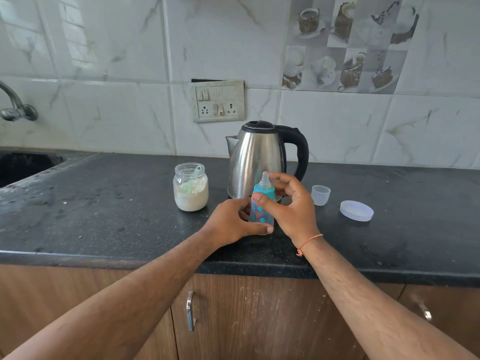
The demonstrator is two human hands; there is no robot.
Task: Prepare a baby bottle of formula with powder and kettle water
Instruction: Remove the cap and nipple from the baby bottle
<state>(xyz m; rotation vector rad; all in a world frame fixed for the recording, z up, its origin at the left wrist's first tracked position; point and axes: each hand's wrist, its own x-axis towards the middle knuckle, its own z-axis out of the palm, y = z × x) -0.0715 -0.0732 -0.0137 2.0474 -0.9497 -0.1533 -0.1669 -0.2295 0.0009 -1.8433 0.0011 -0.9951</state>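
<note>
Upright on the counter (104,216), 1 baby bottle (261,215) is gripped by the left hand (231,224), its teal collar (265,192) pinched by the right hand (291,206).

Bright daylight, sharp focus, bowed edges

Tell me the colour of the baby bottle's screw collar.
Teal collar, under a clear teat, best seen in the head view.

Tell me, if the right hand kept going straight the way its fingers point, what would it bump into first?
The right hand, gripping the baby bottle's teal collar, points away and leftward. Past the bottle, it would probably meet the steel kettle just behind, though depth is hard to judge.
</note>
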